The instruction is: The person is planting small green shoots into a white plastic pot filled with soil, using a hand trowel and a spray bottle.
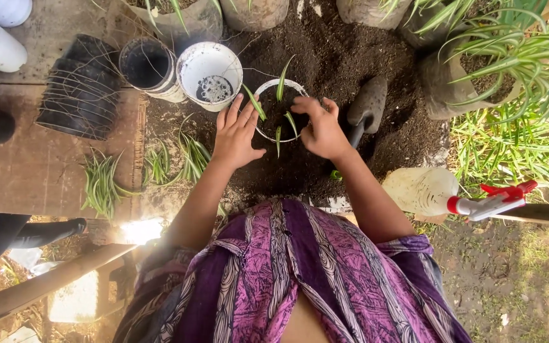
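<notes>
A small white pot (268,85) full of dark soil stands in a heap of loose soil, with a young green plant (281,82) rising from it. My left hand (236,133) rests flat against the pot's left rim, fingers spread. My right hand (323,129) presses on the soil at the pot's right side, fingers curled down. Neither hand holds anything.
A trowel (366,105) lies in the soil right of the pot. Two empty white pots (210,71) and a stack of black pots (81,86) sit at the left. Loose green seedlings (103,181) lie on the boards. A spray bottle (443,194) lies at the right near potted plants (497,63).
</notes>
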